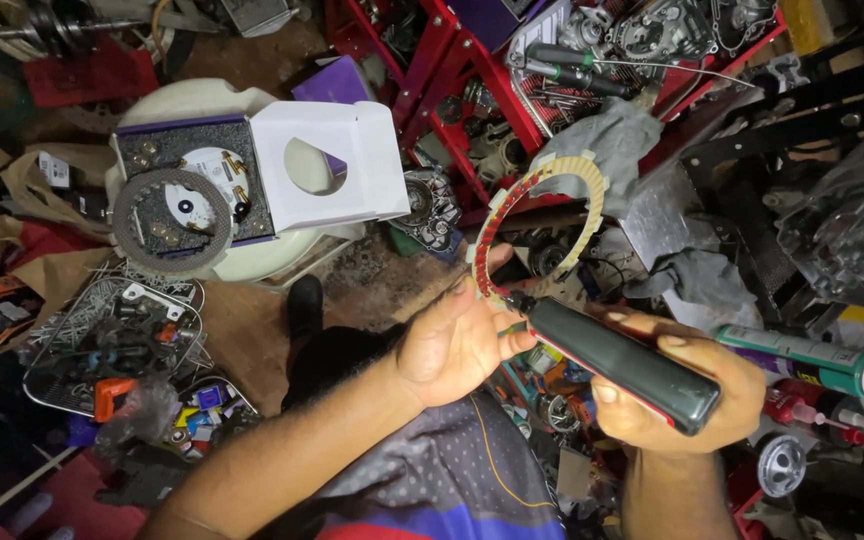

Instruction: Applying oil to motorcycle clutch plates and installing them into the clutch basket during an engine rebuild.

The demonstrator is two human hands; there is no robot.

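Both hands meet at centre. Left hand point(452, 340) pinches the lower edge of a ring-shaped friction plate point(542, 222) with red and tan segments, raised upright. Right hand point(677, 395), just right of the plate, is clenched round a dark tool handle point(622, 362) whose tip touches the plate's lower rim. Tool tip is hard to make out. Far left of the plate, an open white box point(332, 165) holds another ring.

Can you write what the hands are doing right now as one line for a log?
left hand: holds friction ring | right hand: grips dark tool, tip at ring's lower edge | nearby: open box, green tube
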